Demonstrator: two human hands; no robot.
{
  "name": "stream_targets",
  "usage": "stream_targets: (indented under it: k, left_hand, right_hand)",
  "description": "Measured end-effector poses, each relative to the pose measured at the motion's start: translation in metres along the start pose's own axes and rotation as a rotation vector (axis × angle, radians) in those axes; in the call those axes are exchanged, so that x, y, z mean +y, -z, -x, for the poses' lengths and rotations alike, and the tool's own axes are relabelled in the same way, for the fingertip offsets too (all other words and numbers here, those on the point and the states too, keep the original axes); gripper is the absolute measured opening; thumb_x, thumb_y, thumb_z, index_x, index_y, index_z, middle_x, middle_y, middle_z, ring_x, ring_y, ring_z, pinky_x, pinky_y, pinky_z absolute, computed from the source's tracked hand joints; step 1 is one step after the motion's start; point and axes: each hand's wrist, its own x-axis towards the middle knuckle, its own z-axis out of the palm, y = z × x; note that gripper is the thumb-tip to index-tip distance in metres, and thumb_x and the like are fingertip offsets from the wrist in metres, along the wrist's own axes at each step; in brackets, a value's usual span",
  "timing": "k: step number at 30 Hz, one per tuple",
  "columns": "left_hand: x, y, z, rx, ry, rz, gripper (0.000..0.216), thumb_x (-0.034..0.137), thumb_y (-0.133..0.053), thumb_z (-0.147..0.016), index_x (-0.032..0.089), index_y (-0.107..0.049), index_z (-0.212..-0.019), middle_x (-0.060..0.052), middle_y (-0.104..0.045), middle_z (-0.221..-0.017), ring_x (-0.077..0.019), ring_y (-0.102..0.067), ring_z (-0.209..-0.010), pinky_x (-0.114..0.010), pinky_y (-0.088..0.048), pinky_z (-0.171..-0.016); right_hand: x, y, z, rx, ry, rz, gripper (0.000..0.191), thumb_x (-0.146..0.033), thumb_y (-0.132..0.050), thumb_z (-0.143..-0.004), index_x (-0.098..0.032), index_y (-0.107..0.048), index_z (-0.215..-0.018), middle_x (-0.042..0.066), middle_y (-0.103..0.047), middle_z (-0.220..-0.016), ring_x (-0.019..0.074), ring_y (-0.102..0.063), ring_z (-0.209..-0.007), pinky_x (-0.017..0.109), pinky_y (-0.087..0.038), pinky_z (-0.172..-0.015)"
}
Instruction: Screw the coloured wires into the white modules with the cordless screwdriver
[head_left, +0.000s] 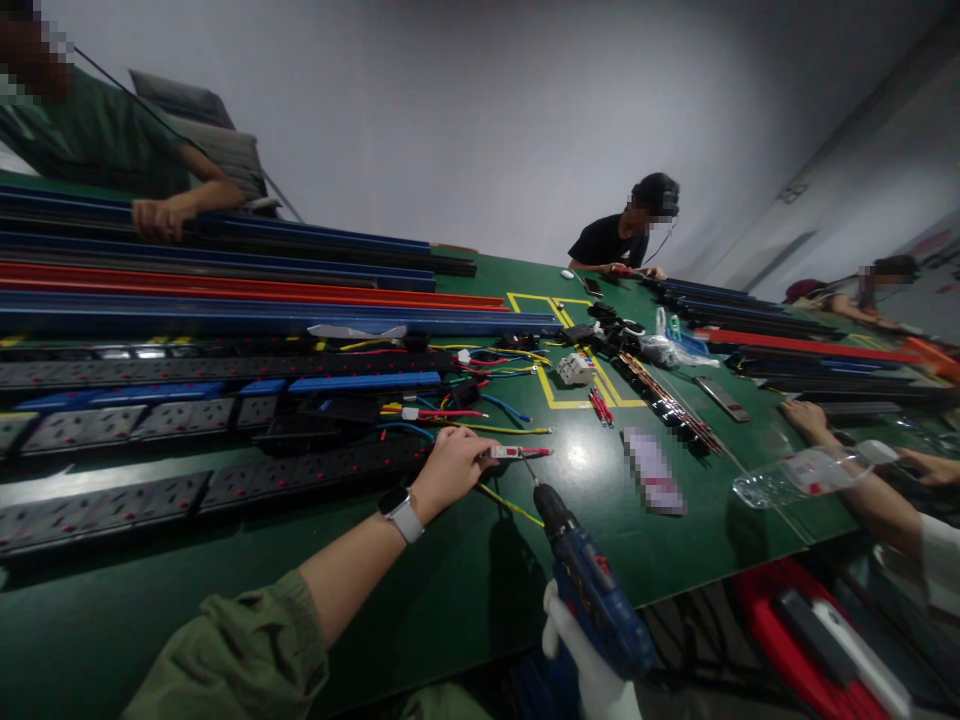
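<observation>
Nearest the camera in the head view, at the bottom of the frame, wrapping a white-gloved right hand around the handle of a blue drill. Pointing the thin bit up and left. Just below the middle of the frame, pinching the end of a small red-and-white piece with the left hand, thumb and fingers almost closed. Bringing bit and piece together there; touching or just apart, too small for telling. With the piece, probably feeling light, stiff and a bit slippery, maybe easy to crack; best holding by the end or long sides, away from the bit. With the drill, likely feeling much heavier, so needing a full grip on the handle. Seeing black power strips at the left, on the green table.
</observation>
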Motion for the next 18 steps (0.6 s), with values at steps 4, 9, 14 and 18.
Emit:
stream_targets:
  k: [4, 9, 14, 18]
  left_hand:
    - [-0.001, -0.001, 0.000, -0.004, 0.005, 0.000, 0.024, 0.030, -0.065, -0.095, 0.034, -0.075, -0.116, -0.002, -0.076, -0.106, -0.0213, -0.059, -0.102, -0.042, -0.033, -0.100]
    - [-0.001, -0.001, -0.001, -0.015, 0.007, 0.005, 0.024, 0.030, -0.065, -0.095, 0.035, -0.075, -0.116, -0.002, -0.076, -0.107, -0.0209, -0.060, -0.100, -0.042, -0.032, -0.100]
    - [-0.001, -0.001, -0.001, -0.009, 0.017, 0.010, 0.025, 0.031, -0.068, -0.093, 0.036, -0.075, -0.117, -0.002, -0.075, -0.102, -0.0218, -0.059, -0.101, -0.042, -0.032, -0.101]
    - [-0.001, 0.000, 0.000, -0.001, 0.013, -0.002, 0.023, 0.031, -0.066, -0.094, 0.035, -0.076, -0.115, -0.003, -0.074, -0.100, -0.0220, -0.059, -0.100, -0.041, -0.033, -0.099]
  right_hand:
    - [0.001, 0.002, -0.001, -0.015, -0.004, -0.001, 0.027, -0.039, -0.062, -0.100, -0.019, -0.067, -0.117, 0.007, -0.069, -0.116, 0.0198, -0.069, -0.096, 0.036, -0.060, -0.082]
    - [0.007, -0.003, -0.008, -0.012, 0.005, -0.015, 0.029, -0.047, -0.069, -0.092, -0.019, -0.073, -0.096, 0.000, -0.071, -0.077, 0.0146, -0.065, -0.062, 0.032, -0.059, -0.069]
    - [0.014, -0.009, -0.013, 0.012, -0.003, -0.036, 0.030, -0.054, -0.077, -0.078, -0.024, -0.076, -0.076, -0.003, -0.053, -0.041, 0.0179, -0.053, -0.038, 0.032, -0.053, -0.050]
    - [0.018, -0.012, -0.013, 0.034, -0.001, -0.031, 0.032, -0.055, -0.078, -0.077, -0.024, -0.079, -0.082, -0.002, -0.055, -0.043, 0.0189, -0.055, -0.038, 0.033, -0.054, -0.050]
